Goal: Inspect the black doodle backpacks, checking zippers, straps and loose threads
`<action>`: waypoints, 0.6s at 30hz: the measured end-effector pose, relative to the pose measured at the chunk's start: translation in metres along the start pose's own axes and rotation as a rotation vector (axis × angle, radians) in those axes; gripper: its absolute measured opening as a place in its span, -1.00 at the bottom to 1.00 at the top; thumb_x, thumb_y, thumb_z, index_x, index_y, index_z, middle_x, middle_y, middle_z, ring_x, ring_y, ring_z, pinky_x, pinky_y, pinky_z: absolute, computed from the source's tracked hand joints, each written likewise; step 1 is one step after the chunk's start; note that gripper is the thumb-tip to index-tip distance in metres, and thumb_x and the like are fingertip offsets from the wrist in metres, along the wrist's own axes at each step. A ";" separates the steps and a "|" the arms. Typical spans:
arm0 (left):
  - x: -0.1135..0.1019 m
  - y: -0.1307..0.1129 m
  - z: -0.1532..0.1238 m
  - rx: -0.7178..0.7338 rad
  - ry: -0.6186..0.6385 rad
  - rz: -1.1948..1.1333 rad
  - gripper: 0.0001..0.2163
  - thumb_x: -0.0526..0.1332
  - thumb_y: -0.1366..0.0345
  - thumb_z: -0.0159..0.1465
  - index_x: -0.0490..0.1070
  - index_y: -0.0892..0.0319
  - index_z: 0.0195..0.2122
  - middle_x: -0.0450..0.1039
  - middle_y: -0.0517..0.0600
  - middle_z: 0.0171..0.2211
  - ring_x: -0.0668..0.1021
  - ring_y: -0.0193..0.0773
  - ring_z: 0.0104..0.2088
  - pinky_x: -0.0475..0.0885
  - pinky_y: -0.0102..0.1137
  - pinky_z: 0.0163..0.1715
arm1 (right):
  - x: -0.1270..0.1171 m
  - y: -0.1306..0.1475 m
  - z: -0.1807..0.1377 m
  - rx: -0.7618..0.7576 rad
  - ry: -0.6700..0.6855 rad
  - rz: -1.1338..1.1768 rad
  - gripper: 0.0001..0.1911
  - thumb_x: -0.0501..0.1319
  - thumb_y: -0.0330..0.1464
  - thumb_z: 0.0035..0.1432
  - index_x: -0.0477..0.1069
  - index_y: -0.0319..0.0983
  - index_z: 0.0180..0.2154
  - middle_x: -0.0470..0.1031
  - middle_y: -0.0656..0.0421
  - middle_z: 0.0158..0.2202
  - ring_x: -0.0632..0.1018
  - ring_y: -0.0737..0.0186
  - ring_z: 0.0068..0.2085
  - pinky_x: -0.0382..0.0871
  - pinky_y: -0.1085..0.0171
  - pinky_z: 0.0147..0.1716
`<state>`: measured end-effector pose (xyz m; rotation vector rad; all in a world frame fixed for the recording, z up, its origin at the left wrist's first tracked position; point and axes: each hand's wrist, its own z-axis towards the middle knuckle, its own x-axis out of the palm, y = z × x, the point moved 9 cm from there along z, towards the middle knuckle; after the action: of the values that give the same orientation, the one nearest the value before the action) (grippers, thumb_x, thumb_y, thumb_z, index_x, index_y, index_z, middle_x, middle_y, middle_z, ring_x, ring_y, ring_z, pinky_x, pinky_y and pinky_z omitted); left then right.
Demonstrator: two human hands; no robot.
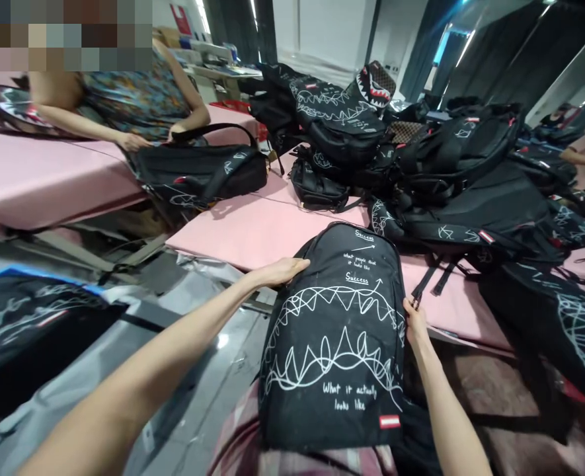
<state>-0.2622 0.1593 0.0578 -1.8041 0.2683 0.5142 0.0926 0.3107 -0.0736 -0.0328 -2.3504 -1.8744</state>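
A black backpack [332, 330] with white scribbled lines, handwritten words and a small red label rests against my lap, its top leaning on the edge of the pink table [242, 231]. My left hand [285, 271] grips the backpack's upper left side, fingers partly hidden behind it. On the opposite side my right hand [414, 317] is closed around the edge of the same backpack, with its fingertips at the side seam. The front panel faces me, tilted back.
Black backpacks [342, 125] are heaped on the table's far side and to the right. Across from me a person holds another black bag [203, 172] on a second pink table [49, 175]. More printed bags [29, 324] lie at lower left. Straps [433, 274] hang over the table edge.
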 end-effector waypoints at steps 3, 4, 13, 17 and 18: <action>0.002 0.007 0.002 -0.033 0.060 -0.085 -0.67 0.10 0.09 0.16 0.23 0.23 -0.61 0.14 -0.21 -0.74 0.23 -0.51 -0.73 0.10 -0.61 -0.74 | 0.000 0.000 0.000 0.005 0.001 -0.015 -0.55 0.37 -0.12 -0.38 0.39 -0.26 -0.43 0.42 0.26 -0.58 0.43 0.32 -0.54 0.31 0.35 -0.55; 0.004 0.011 0.005 -0.053 0.077 -0.133 -0.69 0.20 0.09 0.10 0.23 0.20 -0.62 0.13 -0.20 -0.77 0.19 -0.50 -0.75 0.06 -0.58 -0.78 | 0.001 0.000 -0.002 0.005 0.005 -0.020 -0.54 0.37 -0.12 -0.38 0.38 -0.27 -0.43 0.41 0.27 -0.59 0.42 0.33 -0.56 0.29 0.36 -0.57; -0.001 0.017 0.011 0.047 -0.111 -0.753 -0.51 0.41 0.23 -0.14 0.37 0.17 -0.15 0.51 -0.06 -0.30 0.54 -0.30 -0.33 0.44 -0.51 -0.37 | 0.043 0.058 -0.001 -0.110 0.126 -0.043 -0.64 0.35 -0.15 -0.26 0.35 -0.31 -0.58 0.08 0.40 -0.75 0.06 0.53 -0.69 -0.08 0.44 -0.72; -0.008 0.009 -0.010 0.064 -0.164 -0.712 -0.47 0.39 0.23 -0.10 0.34 0.16 -0.06 0.47 0.01 -0.09 0.53 -0.23 -0.22 0.47 -0.43 -0.29 | 0.058 0.094 -0.010 -0.161 0.203 -0.020 -0.57 0.38 -0.24 -0.29 0.46 -0.31 -0.31 0.32 0.31 -0.55 0.05 0.55 -0.64 -0.08 0.43 -0.68; -0.012 0.008 -0.016 0.076 -0.193 -0.681 -0.47 0.38 0.23 -0.09 0.34 0.16 -0.05 0.47 0.01 -0.08 0.53 -0.23 -0.23 0.47 -0.43 -0.29 | 0.061 0.101 -0.016 -0.175 0.232 -0.004 -0.54 0.38 -0.25 -0.27 0.46 -0.30 -0.25 0.35 0.28 -0.49 0.04 0.56 -0.64 -0.09 0.43 -0.68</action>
<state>-0.2724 0.1408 0.0602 -1.6298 -0.4456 0.1823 0.0437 0.3142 0.0350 0.1631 -2.0344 -1.9624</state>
